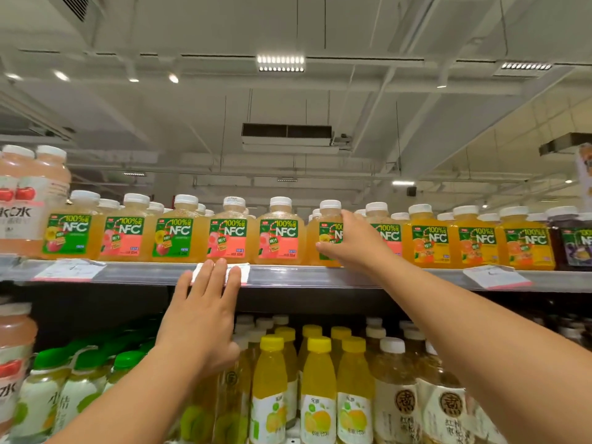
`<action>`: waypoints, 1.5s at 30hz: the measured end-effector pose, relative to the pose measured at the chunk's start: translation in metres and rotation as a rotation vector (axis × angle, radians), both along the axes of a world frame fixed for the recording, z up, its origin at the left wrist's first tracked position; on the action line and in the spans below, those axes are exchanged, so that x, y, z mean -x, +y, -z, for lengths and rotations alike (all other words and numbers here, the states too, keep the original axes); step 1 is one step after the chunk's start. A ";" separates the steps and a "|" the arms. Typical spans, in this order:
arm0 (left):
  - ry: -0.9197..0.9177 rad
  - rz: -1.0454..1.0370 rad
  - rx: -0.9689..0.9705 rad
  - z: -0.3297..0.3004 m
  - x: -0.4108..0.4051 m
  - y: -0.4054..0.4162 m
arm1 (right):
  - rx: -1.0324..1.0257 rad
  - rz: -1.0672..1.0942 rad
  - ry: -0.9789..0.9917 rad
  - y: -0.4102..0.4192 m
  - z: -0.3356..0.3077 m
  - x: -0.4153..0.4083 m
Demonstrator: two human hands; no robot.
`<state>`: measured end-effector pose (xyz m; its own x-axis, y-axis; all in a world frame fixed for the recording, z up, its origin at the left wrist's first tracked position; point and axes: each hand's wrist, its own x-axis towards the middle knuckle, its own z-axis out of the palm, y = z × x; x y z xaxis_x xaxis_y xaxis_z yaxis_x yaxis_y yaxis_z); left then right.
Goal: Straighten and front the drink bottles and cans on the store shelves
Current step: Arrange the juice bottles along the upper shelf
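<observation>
A row of squat NFC juice bottles with white caps stands along the front of the top shelf. My right hand grips one of them, a yellow-labelled NFC bottle, with the thumb across its front and the fingers round its right side. That bottle stands slightly turned compared with its neighbours. My left hand is raised with straight fingers, the fingertips touching the shelf's front rail over a white price tag, just below a pink-labelled NFC bottle.
Tall apple-drink bottles stand at the top shelf's left end, orange NFC bottles and a purple one to the right. The lower shelf holds green-capped bottles, yellow-capped bottles and white-capped tea bottles. Loose price tags hang off the rail.
</observation>
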<state>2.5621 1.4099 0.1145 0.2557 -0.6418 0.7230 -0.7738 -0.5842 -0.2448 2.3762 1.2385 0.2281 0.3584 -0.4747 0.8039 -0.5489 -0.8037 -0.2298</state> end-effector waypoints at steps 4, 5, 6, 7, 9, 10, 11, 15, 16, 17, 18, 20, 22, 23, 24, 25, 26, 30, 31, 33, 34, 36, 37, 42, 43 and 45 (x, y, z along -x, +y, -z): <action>0.005 -0.029 -0.028 0.000 -0.002 0.001 | -0.015 -0.005 -0.024 0.001 -0.009 0.009; 0.008 -0.034 -0.034 -0.001 -0.001 0.001 | -0.033 -0.007 -0.029 0.002 -0.010 0.011; 0.014 -0.039 -0.042 -0.002 0.000 0.002 | -0.047 -0.003 -0.030 0.002 -0.011 0.013; 0.019 -0.044 -0.047 -0.002 0.001 0.002 | -0.058 -0.002 -0.030 0.003 -0.011 0.014; 0.024 -0.048 -0.048 -0.003 0.002 0.002 | -0.082 -0.027 -0.032 0.004 -0.012 0.015; 0.024 -0.050 -0.051 -0.003 0.002 0.002 | -0.096 -0.052 -0.037 0.006 -0.012 0.016; 0.023 -0.052 -0.055 -0.004 0.002 0.002 | -0.109 -0.080 -0.048 0.007 -0.012 0.017; 0.036 -0.052 -0.048 -0.004 0.000 -0.001 | -0.073 -0.131 -0.080 0.011 -0.009 0.021; 0.041 -0.049 -0.049 -0.004 0.000 0.000 | -0.052 -0.130 -0.078 0.012 -0.008 0.021; 0.047 -0.046 -0.054 -0.005 0.000 0.000 | -0.035 -0.134 -0.080 0.013 -0.007 0.021; 0.054 -0.041 -0.061 -0.005 0.000 0.001 | -0.023 -0.138 -0.084 0.014 -0.006 0.021; 0.069 -0.022 -0.067 -0.006 -0.001 0.002 | 0.025 -0.129 -0.081 0.017 -0.003 0.023; 0.085 0.002 -0.072 -0.006 -0.002 0.003 | 0.091 -0.108 -0.067 0.022 0.000 0.025; 0.091 0.014 -0.080 -0.007 -0.003 0.003 | 0.113 -0.101 -0.069 0.026 0.001 0.026; 0.098 0.027 -0.089 -0.007 -0.003 0.004 | 0.127 -0.098 -0.076 0.031 0.002 0.028; 0.107 0.041 -0.099 -0.008 -0.004 0.005 | 0.136 -0.102 -0.089 0.037 0.005 0.030; 0.116 0.059 -0.108 -0.009 -0.004 0.006 | 0.139 -0.113 -0.103 0.045 0.007 0.031; 0.125 0.222 -0.148 -0.021 -0.008 0.019 | 0.067 -0.236 -0.139 0.086 0.025 0.027; 0.116 0.281 -0.146 -0.023 -0.012 0.026 | 0.053 -0.248 -0.137 0.097 0.030 0.022; 0.084 0.378 -0.117 -0.023 -0.029 0.045 | 0.038 -0.257 -0.141 0.119 0.040 0.007; 0.064 0.403 -0.100 -0.022 -0.041 0.055 | 0.028 -0.266 -0.148 0.129 0.044 -0.004; 0.042 0.404 -0.063 -0.020 -0.071 0.079 | -0.009 -0.292 -0.164 0.149 0.049 -0.027; 0.031 0.389 -0.044 -0.019 -0.088 0.090 | -0.024 -0.296 -0.168 0.158 0.051 -0.039; -0.017 0.307 -0.044 -0.017 -0.171 0.137 | -0.018 -0.291 -0.177 0.191 0.054 -0.103; -0.015 0.321 -0.056 -0.015 -0.183 0.140 | -0.017 -0.291 -0.185 0.195 0.053 -0.114; -0.005 0.383 -0.077 -0.011 -0.196 0.143 | -0.013 -0.275 -0.191 0.202 0.049 -0.134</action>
<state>2.7580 1.5533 0.1259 -0.0164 -0.7422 0.6700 -0.9309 -0.2333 -0.2812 2.5105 1.4404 0.1789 0.3178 -0.3915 0.8635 -0.2577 -0.9121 -0.3187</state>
